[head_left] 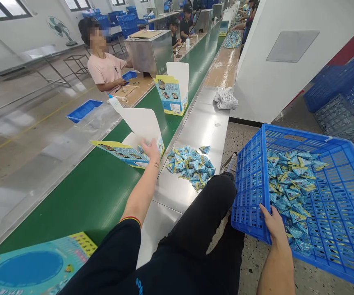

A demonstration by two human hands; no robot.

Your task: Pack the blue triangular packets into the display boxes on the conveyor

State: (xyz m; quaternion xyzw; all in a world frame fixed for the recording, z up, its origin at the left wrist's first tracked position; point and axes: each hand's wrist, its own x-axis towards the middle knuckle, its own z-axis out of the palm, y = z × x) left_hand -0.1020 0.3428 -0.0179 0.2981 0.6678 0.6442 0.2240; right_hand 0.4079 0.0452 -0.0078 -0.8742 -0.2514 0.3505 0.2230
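My left hand [150,149] is inside the mouth of an open cardboard box [143,121] on the green conveyor belt. Its visible fingers are apart and point down, the tips partly hidden; a little blue shows beside them. The box is yellow and blue outside, white inside, with its flaps raised. On the steel ledge next to it lies a pile of small pyramid-shaped blue and yellow packets [192,166]. With my right hand [273,223] I grip the near side of a blue plastic crate [264,184], tilted and partly filled with the same packets [292,180].
A second open box [172,94] stands farther up the belt [81,200]; a printed teal box [38,262] lies at the near left. A striped cloth [226,98] rests on the ledge. Across the belt sits a co-worker [107,67]. A white pillar [256,82] rises at right.
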